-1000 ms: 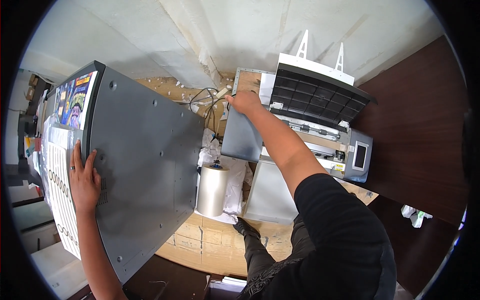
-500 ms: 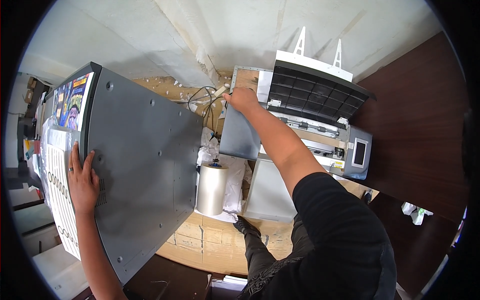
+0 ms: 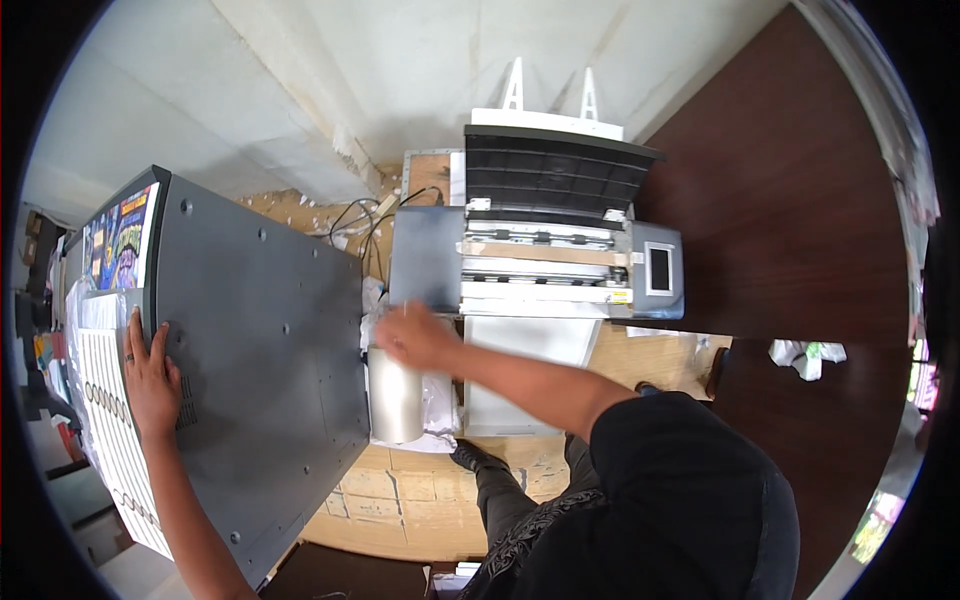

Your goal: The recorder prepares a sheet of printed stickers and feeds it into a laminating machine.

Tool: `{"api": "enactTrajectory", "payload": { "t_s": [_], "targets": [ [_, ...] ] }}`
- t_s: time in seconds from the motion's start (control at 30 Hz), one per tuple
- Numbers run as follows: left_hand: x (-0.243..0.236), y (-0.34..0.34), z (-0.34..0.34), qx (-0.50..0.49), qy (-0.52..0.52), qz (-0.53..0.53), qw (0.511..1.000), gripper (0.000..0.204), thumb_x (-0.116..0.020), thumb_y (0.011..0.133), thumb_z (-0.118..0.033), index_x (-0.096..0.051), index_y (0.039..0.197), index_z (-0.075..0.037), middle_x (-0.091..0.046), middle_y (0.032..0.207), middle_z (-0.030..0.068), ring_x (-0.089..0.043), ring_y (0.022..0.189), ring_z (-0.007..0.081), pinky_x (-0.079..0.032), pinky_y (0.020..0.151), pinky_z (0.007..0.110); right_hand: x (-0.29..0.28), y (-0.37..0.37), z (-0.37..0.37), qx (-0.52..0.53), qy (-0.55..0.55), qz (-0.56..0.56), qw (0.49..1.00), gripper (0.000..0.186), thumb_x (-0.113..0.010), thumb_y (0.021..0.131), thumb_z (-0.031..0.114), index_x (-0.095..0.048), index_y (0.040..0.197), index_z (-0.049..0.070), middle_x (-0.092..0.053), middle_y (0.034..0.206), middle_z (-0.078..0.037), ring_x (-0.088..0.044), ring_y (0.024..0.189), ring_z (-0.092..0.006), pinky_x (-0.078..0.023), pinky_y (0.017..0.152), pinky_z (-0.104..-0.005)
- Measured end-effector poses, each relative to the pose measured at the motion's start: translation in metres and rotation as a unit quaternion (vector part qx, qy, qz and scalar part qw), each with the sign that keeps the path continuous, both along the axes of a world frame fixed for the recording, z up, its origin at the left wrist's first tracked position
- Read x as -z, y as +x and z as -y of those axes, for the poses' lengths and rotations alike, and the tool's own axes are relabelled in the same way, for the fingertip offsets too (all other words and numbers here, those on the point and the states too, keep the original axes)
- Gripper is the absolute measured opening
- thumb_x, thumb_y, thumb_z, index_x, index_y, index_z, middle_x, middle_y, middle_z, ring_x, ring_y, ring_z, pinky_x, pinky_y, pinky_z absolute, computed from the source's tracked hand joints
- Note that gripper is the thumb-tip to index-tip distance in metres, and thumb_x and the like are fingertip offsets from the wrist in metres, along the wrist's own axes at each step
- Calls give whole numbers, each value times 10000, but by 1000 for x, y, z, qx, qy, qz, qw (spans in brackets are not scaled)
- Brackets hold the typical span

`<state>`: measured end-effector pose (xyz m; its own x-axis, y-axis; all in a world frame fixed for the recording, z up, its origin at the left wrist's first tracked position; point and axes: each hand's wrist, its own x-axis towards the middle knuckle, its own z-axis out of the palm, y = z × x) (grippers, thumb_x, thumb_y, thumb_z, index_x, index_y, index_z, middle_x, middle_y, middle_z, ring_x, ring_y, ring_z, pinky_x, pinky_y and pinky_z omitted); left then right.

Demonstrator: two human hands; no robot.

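My left hand (image 3: pixel 152 370) lies on the near edge of a large grey metal machine (image 3: pixel 260 380), fingers apart, beside white strips (image 3: pixel 105 430) and a colourful printed sheet (image 3: pixel 122 235). My right hand (image 3: pixel 415 340), smeared by motion, is over the top of an upright pale film roll (image 3: pixel 398 400), just below the grey left end (image 3: pixel 427 255) of a printer (image 3: pixel 655 300). Its fingers are too blurred to show what, if anything, they hold. The printer's black lid (image 3: pixel 560 165) is raised, showing rollers and rails inside.
Cables (image 3: pixel 370 230) and paper scraps lie behind, by the pale wall (image 3: pixel 230 100). A white tray (image 3: pixel 520 380) sits below the printer. A dark wooden panel (image 3: pixel 790 200) stands at the right, with crumpled plastic (image 3: pixel 805 355) near it. My feet are on a wooden floor (image 3: pixel 380 490).
My right hand has left the back of the printer's grey end and come down toward me, over the film roll. The view has shifted. My left hand stays on the machine's edge.
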<state>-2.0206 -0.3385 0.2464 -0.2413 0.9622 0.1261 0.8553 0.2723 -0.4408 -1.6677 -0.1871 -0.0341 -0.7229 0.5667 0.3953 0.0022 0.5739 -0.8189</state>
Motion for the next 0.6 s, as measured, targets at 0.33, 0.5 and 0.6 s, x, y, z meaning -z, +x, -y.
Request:
{"api": "enactTrajectory", "payload": {
  "t_s": [0.33,0.5,0.6],
  "targets": [
    [3,-11,9,13,7,16,1000,508,-586,806,-24,-597,1310,-90,-293,1609,152,-342,1447,361,-325,1187,447,-7,334,235,25,-131,389,912,165,-605,883,261,-639,912,102,-678,873,-168,-645,859,-417,-502,754,-526],
    [1,4,22,169,60,0,984,458,-588,807,-21,-612,1261,-82,-333,1583,167,-332,1458,355,-297,1201,484,-58,438,302,310,-89,413,852,183,-605,891,274,-669,925,106,-694,806,-183,-665,774,-413,-523,705,-523],
    [24,44,55,265,173,56,947,446,-606,783,1,-624,1222,-79,-430,1515,163,-372,1434,357,-285,1202,524,-68,460,346,352,-108,434,822,209,-596,905,296,-698,952,120,-709,834,-167,-682,817,-398,-542,744,-504]
  ]
}}
